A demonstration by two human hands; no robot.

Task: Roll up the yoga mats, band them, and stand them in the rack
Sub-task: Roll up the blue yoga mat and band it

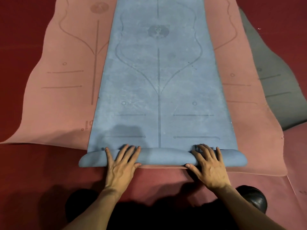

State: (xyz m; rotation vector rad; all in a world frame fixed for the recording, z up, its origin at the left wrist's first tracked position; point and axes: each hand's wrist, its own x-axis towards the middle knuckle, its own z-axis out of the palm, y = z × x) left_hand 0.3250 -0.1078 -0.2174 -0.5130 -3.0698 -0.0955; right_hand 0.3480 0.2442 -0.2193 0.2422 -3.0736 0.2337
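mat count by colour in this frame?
blue mat: 1, partly rolled
pink mats: 2, judging by the prints
grey mat: 1
total: 4; red layer beneath not counted, cannot tell mat from floor

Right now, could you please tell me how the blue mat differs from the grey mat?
The blue mat is partly rolled under the left hand and right hand; the grey mat lies flat. Blue lies uppermost; grey sits partly under a pink mat. Both show printed lines.
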